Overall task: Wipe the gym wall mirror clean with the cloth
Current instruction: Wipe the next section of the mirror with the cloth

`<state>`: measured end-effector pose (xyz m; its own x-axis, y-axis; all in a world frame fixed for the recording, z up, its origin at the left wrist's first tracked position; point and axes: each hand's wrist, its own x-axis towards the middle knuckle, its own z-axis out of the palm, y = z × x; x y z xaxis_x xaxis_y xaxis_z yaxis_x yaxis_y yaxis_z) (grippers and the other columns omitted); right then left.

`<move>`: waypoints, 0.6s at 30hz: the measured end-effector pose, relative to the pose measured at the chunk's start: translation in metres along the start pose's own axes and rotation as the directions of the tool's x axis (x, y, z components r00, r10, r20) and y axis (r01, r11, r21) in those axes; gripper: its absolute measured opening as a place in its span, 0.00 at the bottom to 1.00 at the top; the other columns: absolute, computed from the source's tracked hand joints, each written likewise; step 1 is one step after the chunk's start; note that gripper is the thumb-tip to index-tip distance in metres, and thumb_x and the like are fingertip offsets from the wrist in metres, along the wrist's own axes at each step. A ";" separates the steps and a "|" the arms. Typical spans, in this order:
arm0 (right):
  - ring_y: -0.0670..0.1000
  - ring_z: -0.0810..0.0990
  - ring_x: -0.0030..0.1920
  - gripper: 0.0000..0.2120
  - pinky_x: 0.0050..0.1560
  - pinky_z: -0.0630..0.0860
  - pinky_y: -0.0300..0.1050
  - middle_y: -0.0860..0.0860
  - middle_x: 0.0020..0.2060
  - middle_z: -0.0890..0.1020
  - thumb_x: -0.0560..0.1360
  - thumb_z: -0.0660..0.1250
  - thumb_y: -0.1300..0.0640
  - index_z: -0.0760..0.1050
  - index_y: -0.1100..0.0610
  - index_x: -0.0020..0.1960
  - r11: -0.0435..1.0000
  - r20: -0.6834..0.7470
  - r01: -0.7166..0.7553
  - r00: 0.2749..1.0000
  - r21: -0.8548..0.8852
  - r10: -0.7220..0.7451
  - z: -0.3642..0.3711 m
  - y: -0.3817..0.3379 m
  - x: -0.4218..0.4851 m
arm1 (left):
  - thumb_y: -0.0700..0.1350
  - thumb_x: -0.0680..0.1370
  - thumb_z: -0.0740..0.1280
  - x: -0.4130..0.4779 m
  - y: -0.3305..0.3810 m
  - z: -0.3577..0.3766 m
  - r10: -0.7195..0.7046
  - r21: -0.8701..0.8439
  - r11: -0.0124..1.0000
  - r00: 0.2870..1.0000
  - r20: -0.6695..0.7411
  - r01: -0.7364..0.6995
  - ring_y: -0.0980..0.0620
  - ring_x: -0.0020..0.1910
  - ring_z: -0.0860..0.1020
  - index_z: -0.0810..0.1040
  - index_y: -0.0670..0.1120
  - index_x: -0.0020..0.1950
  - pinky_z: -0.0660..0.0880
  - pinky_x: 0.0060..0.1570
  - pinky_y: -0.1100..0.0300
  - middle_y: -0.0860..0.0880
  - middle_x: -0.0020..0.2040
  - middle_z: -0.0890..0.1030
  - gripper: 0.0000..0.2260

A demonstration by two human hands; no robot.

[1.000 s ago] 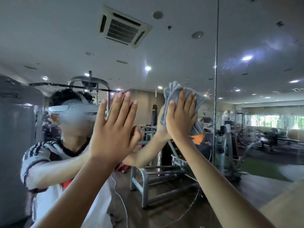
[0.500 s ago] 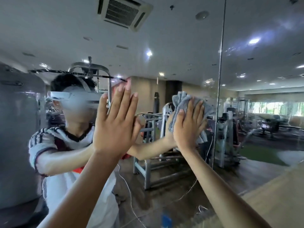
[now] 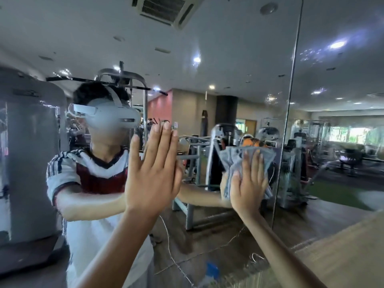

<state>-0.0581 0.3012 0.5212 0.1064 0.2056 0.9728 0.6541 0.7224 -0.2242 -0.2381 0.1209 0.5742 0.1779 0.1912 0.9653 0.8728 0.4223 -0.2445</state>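
Cloth (image 3: 232, 161): grey, bunched, right of centre frame, pressed flat on the glass; its folds show above and at both sides of the fingers

Right hand (image 3: 248, 188): palm on the cloth, fingers straight and slightly spread, pointing up; pressing, not pinching

Mirror (image 3: 239, 59): wall glass filling nearly the whole frame; faint smears in the upper right

Left hand (image 3: 152, 173): centre frame, palm toward the glass, fingers straight and close together, holding nothing; contact with the glass looks likely but cannot be told for sure

Seam (image 3: 291, 100): dark vertical join between two glass panels, just right of the cloth

Reflections: person in a white striped shirt with a headset (image 3: 108, 116), left of centre; grey weight machine (image 3: 199, 173), between the two hands; ceiling vent (image 3: 166, 9), top centre

Wooden surface (image 3: 342, 256): lower right corner, below the glass

Blue item (image 3: 212, 269): bottom centre, too blurred to identify
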 end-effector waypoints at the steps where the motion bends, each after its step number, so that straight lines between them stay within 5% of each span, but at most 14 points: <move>1: 0.53 0.54 0.79 0.29 0.71 0.60 0.70 0.53 0.80 0.56 0.82 0.50 0.49 0.46 0.46 0.81 0.993 -0.022 -0.115 0.993 -0.010 0.115 0.002 -0.010 0.015 | 0.50 0.85 0.48 -0.003 0.002 0.001 0.001 0.001 1.000 1.000 0.006 -0.001 0.42 0.81 0.53 0.53 0.40 0.81 0.50 0.77 0.36 0.40 0.81 0.54 0.27; 3: 0.54 0.56 0.79 0.28 0.71 0.60 0.70 0.55 0.79 0.58 0.82 0.48 0.47 0.51 0.50 0.81 0.970 -0.073 -0.243 0.967 -0.010 0.242 0.008 -0.038 0.041 | 0.50 0.85 0.48 -0.003 0.001 0.002 0.001 -0.007 1.000 1.000 0.007 -0.001 0.41 0.81 0.53 0.54 0.39 0.81 0.50 0.76 0.36 0.40 0.81 0.54 0.27; 6: 0.55 0.58 0.79 0.28 0.76 0.55 0.65 0.56 0.79 0.60 0.82 0.49 0.46 0.56 0.53 0.80 0.972 -0.095 -0.236 0.968 -0.010 0.234 0.011 -0.074 0.050 | 0.50 0.84 0.50 -0.003 -0.001 0.001 0.005 -0.031 1.000 1.000 -0.005 -0.005 0.42 0.80 0.55 0.55 0.39 0.81 0.51 0.76 0.36 0.40 0.81 0.56 0.27; 9: 0.56 0.57 0.79 0.27 0.78 0.49 0.55 0.58 0.78 0.60 0.83 0.49 0.47 0.55 0.53 0.80 0.999 -0.067 -0.011 0.998 -0.040 0.009 0.005 -0.085 0.015 | 0.51 0.84 0.52 -0.012 -0.001 0.000 0.005 -0.040 0.999 1.000 0.000 -0.005 0.43 0.80 0.55 0.55 0.40 0.81 0.53 0.76 0.37 0.41 0.81 0.56 0.28; 13: 0.55 0.55 0.80 0.27 0.74 0.57 0.62 0.53 0.80 0.55 0.83 0.49 0.47 0.52 0.47 0.81 0.944 0.073 0.330 0.942 -0.014 -0.329 0.000 -0.033 -0.061 | 0.52 0.84 0.52 -0.043 0.001 0.000 0.044 -0.020 0.999 0.999 0.025 -0.044 0.43 0.80 0.55 0.56 0.40 0.81 0.51 0.78 0.39 0.41 0.81 0.56 0.28; 16: 0.54 0.54 0.79 0.29 0.72 0.60 0.66 0.54 0.79 0.55 0.82 0.50 0.50 0.49 0.49 0.81 1.000 0.076 -0.009 0.997 -0.022 0.011 -0.005 0.000 -0.062 | 0.52 0.84 0.50 -0.054 0.002 -0.001 0.064 -0.018 0.998 0.996 0.060 -0.063 0.42 0.81 0.53 0.55 0.40 0.81 0.48 0.78 0.39 0.41 0.81 0.55 0.28; 18: 0.56 0.55 0.79 0.28 0.73 0.58 0.68 0.56 0.79 0.56 0.82 0.47 0.48 0.49 0.53 0.80 0.960 0.042 -0.281 0.959 0.006 0.280 -0.002 -0.009 -0.029 | 0.52 0.84 0.51 -0.054 0.004 -0.001 0.058 0.000 0.998 0.996 0.072 -0.058 0.42 0.81 0.53 0.55 0.40 0.81 0.47 0.78 0.39 0.41 0.81 0.55 0.28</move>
<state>-0.0657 0.2876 0.4947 0.2540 0.4275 0.8676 0.5930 0.6398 -0.4888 -0.2439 0.1113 0.5216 0.1952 0.2787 0.9403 0.8610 0.4103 -0.3004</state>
